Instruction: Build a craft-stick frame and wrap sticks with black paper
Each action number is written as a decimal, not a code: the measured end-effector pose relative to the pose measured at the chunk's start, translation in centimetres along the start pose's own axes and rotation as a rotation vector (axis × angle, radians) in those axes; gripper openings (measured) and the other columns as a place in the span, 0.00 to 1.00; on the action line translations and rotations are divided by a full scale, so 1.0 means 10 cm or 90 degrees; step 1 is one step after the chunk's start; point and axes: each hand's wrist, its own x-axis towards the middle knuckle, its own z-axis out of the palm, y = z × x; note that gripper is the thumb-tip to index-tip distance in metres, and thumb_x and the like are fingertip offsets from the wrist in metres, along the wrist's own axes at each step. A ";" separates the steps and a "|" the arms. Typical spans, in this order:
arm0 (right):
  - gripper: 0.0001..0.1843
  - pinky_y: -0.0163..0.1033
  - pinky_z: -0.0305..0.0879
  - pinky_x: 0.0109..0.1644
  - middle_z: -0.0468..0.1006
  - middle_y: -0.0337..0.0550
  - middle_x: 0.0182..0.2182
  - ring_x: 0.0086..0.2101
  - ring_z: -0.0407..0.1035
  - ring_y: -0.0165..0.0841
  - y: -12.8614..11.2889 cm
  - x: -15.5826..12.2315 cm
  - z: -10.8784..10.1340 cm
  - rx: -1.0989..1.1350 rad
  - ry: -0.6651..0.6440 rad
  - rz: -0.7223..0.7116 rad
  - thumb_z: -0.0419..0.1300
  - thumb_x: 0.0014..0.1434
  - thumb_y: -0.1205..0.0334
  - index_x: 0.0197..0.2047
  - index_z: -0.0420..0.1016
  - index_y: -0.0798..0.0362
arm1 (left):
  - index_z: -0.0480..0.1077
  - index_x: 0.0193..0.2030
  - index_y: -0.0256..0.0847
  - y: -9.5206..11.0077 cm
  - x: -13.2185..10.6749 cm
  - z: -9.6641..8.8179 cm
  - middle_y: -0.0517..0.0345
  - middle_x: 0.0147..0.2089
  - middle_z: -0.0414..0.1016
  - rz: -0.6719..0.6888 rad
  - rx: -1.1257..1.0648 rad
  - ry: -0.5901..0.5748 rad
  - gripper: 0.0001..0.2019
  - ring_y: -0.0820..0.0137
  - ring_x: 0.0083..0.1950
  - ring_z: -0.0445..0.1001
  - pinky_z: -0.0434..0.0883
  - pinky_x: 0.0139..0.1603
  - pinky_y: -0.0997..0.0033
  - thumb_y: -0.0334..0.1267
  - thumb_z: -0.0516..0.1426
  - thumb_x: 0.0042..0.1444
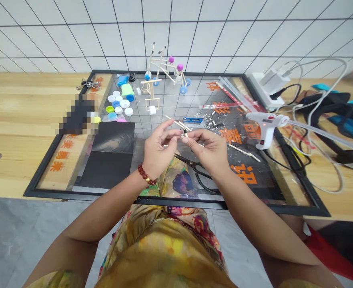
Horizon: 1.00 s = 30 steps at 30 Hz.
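My right hand [211,150] pinches a short pale stick with a black end [185,132] between thumb and fingers. Close against it, my left hand [161,148] has its thumb and fingers drawn together; whatever lies between them is too small to name. Just beyond my fingertips are loose wooden sticks [176,122] and a blue utility knife [192,120]. Black scissors [188,161] lie beneath my hands, partly covered by the right one. Toward the wall stand stick models [151,86] with bottle-cap feet and purple balls [180,67].
White, blue and green bottle caps [124,104] cluster at left, above black sheets [112,152]. A white glue gun [266,127] stands at right with its cord, near a power strip [266,90]. Clear glue sticks [236,94] lie at back right. A black-framed glass panel [82,195] covers the tabletop.
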 end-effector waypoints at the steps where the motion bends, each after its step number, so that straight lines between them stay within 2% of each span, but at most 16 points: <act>1: 0.09 0.37 0.69 0.37 0.81 0.37 0.27 0.28 0.71 0.29 0.00 0.01 0.00 0.038 -0.014 0.024 0.72 0.49 0.56 0.31 0.81 0.51 | 0.71 0.57 0.42 0.01 0.01 0.00 0.56 0.42 0.83 -0.021 -0.025 0.002 0.20 0.70 0.45 0.82 0.78 0.48 0.70 0.30 0.60 0.56; 5: 0.09 0.37 0.70 0.38 0.81 0.37 0.26 0.29 0.73 0.29 0.00 0.02 0.01 0.159 -0.070 0.084 0.72 0.50 0.55 0.32 0.82 0.50 | 0.75 0.49 0.40 0.02 0.05 -0.02 0.55 0.42 0.83 -0.077 -0.091 -0.011 0.14 0.70 0.44 0.81 0.77 0.48 0.69 0.30 0.62 0.55; 9: 0.09 0.37 0.72 0.38 0.81 0.36 0.25 0.28 0.73 0.28 -0.01 0.01 0.02 0.194 -0.085 0.095 0.73 0.49 0.56 0.30 0.82 0.49 | 0.78 0.43 0.40 0.04 0.05 -0.03 0.54 0.42 0.83 -0.100 -0.101 -0.035 0.08 0.69 0.43 0.81 0.77 0.47 0.69 0.35 0.63 0.56; 12: 0.10 0.38 0.72 0.38 0.80 0.36 0.25 0.27 0.73 0.29 -0.02 0.00 0.03 0.192 -0.082 0.100 0.75 0.46 0.56 0.30 0.82 0.49 | 0.80 0.40 0.40 0.07 0.05 -0.03 0.54 0.40 0.83 -0.121 -0.099 -0.037 0.08 0.69 0.42 0.80 0.76 0.47 0.69 0.39 0.64 0.55; 20: 0.08 0.36 0.71 0.39 0.82 0.36 0.25 0.28 0.73 0.27 -0.01 0.01 0.02 0.194 -0.106 0.116 0.73 0.49 0.54 0.30 0.83 0.48 | 0.78 0.34 0.39 0.10 0.06 -0.02 0.60 0.28 0.78 -0.173 -0.208 -0.070 0.11 0.74 0.30 0.76 0.74 0.40 0.70 0.44 0.69 0.49; 27: 0.14 0.39 0.72 0.38 0.81 0.37 0.25 0.28 0.73 0.30 -0.01 -0.01 0.03 0.171 -0.094 0.129 0.75 0.45 0.50 0.29 0.82 0.49 | 0.78 0.31 0.39 0.11 0.07 -0.01 0.58 0.35 0.82 -0.190 -0.230 -0.041 0.07 0.74 0.37 0.78 0.74 0.43 0.72 0.39 0.68 0.47; 30: 0.14 0.39 0.72 0.40 0.81 0.37 0.26 0.29 0.73 0.30 0.00 0.00 0.01 0.144 -0.050 0.106 0.74 0.48 0.49 0.29 0.81 0.50 | 0.77 0.32 0.40 0.12 0.08 -0.02 0.59 0.36 0.81 -0.202 -0.235 -0.041 0.08 0.74 0.37 0.78 0.75 0.46 0.71 0.39 0.68 0.49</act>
